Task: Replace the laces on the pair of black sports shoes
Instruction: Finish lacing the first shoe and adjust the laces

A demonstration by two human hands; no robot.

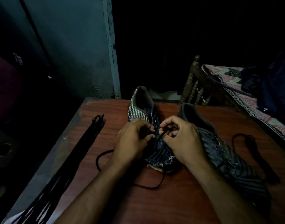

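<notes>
Two black striped sports shoes stand on a reddish wooden table (pixel 179 191), heels away from me. The left shoe (pixel 141 109) sits in the middle, with both hands over its eyelets. My left hand (pixel 132 143) pinches a black lace (pixel 148 186) at the shoe's left side. My right hand (pixel 181 139) pinches the same lace just above the eyelets. The lace trails off the toe in loops onto the table. The right shoe (pixel 227 156) lies beside it, eyelets bare. Another loose black lace (pixel 254 147) curls to its right.
A bundle of black laces (pixel 83 143) lies along the table's left edge. A bed with a patterned cover (pixel 232 88) and carved wooden posts stands at the right. A teal wall and door frame (pixel 112 54) rise behind the table. The room is dim.
</notes>
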